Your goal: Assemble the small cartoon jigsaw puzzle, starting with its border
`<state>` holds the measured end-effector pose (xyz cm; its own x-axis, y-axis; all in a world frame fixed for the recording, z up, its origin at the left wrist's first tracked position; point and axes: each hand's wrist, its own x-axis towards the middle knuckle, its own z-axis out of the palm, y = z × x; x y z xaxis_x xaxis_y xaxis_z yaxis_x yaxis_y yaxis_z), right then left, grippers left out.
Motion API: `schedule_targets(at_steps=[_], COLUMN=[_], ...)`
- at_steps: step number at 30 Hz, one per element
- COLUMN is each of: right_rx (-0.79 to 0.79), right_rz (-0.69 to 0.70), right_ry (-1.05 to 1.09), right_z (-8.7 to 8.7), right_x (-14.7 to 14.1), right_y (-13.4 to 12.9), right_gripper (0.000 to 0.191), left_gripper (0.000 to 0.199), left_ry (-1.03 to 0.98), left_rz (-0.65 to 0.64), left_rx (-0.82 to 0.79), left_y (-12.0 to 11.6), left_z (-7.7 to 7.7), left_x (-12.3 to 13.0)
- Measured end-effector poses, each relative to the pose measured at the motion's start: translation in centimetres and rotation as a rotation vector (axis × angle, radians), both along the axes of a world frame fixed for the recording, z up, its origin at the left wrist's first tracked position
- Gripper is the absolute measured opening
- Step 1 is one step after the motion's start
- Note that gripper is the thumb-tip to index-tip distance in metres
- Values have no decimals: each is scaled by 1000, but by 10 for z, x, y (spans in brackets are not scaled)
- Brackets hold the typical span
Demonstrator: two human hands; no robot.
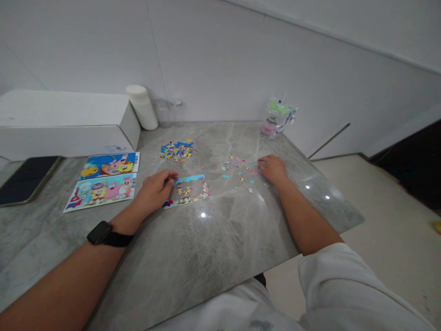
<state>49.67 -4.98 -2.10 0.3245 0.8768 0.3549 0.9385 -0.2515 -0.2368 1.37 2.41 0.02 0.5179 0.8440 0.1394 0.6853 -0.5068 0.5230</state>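
A partly assembled jigsaw puzzle (196,197) lies on the counter, its border joined and a few pieces inside. My left hand (156,189) rests at its left edge, thumb and forefinger apart, covering part of that side. To the right, loose jigsaw pieces (241,179) are scattered singly. My right hand (274,169) reaches the right side of this scatter, fingers stretched toward the pieces; no piece shows in its grasp. Behind the puzzle is a heap of jigsaw pieces (177,150), mostly blue and yellow. Two cartoon picture cards (101,191) lie left of my left hand.
A phone (27,179) lies at the far left, before a long white box (65,138). Along the wall stand a white bottle (143,108), two clear jars (176,113) and a plastic bag (277,118) with green and pink contents. The grey counter (213,248) ends at right.
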Motion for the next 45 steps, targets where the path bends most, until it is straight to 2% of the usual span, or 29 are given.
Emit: schedule_targets(at_steps=[10,15,18,20,23,28,31,34,38,41,45], right_rx=[-80,72,176,189,145,133,95,41,2,-72,-85], right_rz=[-11,44,106,186,346,556,667,737,714,731,702], right_ry=[30,241,430,558,722,910,1012,1144,1249,1228,1280], right_z=[-1,10,24,36,58,95,105,98,70,52,47], right_x=[11,10,-3,-19,-55,-133,-179,-218,-252,-261,-261], right_y=[5,3,2,5,12,32,42,47,44,40,36], right_gripper=[14,7,21,30,32,31,30,32,38,34,31], left_gripper=[34,31,30,30,28,25,23,20,15,13,14], left_ry=[-144,-219,-256,-280,-305,-331,-336,-334,-304,-286,-279], left_rz=[22,50,68,81,84,53,28,6,-12,-42,-73], left_rx=[30,82,91,105,134,176,194,223,248,249,251], left_y=[2,3,3,1,-3,-9,-10,-13,-19,-25,-29], left_z=[-6,-9,-11,-10,-7,-4,-3,-1,7,12,14], left_x=[-6,-11,-12,-12,-12,-13,-15,-16,-15,-13,-10])
